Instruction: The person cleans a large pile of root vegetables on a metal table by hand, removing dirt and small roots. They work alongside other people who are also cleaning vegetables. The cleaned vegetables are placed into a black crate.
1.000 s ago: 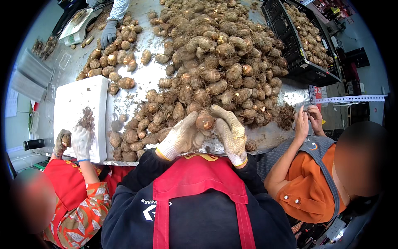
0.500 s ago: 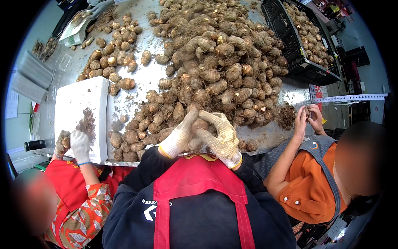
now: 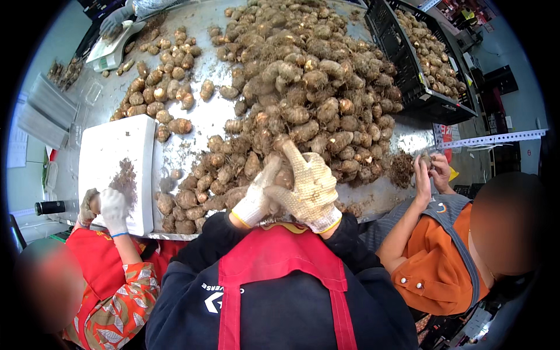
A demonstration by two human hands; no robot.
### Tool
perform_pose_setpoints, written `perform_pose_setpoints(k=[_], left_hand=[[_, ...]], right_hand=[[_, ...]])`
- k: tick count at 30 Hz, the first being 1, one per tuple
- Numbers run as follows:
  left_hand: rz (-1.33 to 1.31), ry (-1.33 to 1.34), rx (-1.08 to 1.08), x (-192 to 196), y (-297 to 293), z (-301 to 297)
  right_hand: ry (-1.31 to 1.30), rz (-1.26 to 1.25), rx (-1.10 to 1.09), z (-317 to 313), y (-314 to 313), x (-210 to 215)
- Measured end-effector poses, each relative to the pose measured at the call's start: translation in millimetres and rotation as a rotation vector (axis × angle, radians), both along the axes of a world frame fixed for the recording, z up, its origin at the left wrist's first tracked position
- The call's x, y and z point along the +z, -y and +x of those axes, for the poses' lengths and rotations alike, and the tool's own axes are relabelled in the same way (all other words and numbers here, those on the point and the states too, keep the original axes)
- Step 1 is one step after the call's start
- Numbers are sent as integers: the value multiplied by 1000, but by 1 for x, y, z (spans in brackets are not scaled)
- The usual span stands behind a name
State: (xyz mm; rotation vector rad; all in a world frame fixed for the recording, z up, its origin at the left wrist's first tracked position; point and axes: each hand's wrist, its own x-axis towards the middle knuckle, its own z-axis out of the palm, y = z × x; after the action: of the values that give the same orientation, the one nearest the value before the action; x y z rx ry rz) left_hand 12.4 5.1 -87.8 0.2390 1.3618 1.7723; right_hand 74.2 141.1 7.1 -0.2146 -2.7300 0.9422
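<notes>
"Where is the tuber being handled?"

"The brown tuber (image 3: 284, 178) is between the person's two gloved hands, at the near edge of the big heap of tubers (image 3: 326, 76). It's partly hidden by the gloves."

"What about the fingers?"

"The left hand (image 3: 258, 193) has its fingers closed against the tuber's left side. On the right hand (image 3: 309, 195), one finger reaches toward the far side and the thumb stretches left, so the two make a V around the tuber. Whether its other fingers press on it, I cannot tell."

"And around them?"

"All this is over a shiny metal desk (image 3: 204, 116). A white slab (image 3: 105, 157) lies at the near left, with brown crumbs (image 3: 125, 181) on it. Beyond it is a looser group of tubers (image 3: 154, 93), and a scale (image 3: 109, 55) stands at the far left."

"Anything on the right?"

"A black crate (image 3: 408, 76) holding more tubers, at the far right of the heap. A person in an orange top (image 3: 431, 268) is at the near right, and another in a red apron (image 3: 96, 262) at the near left."
</notes>
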Motion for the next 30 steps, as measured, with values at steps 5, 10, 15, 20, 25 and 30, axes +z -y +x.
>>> perform_pose_setpoints(k=[5, 10, 15, 20, 25, 30], left_hand=[[-240, -553, -17, 24, 3, 8], [-300, -1118, 274, 2, -7, 19], [-678, -844, -94, 50, -12, 12], [-388, -1088, 6, 16, -10, 16], [-191, -15, 64, 44, -8, 4], [-184, -229, 20, 38, -3, 0]], right_hand=[[-190, 166, 51, -5, 8, -24], [-344, -75, 1, -15, 4, -35], [-8, -387, -137, -27, -11, -60], [-92, -60, -88, -52, -23, -84], [-128, -639, -99, -37, -17, -35], [-197, -397, 44, -16, -2, -23]])
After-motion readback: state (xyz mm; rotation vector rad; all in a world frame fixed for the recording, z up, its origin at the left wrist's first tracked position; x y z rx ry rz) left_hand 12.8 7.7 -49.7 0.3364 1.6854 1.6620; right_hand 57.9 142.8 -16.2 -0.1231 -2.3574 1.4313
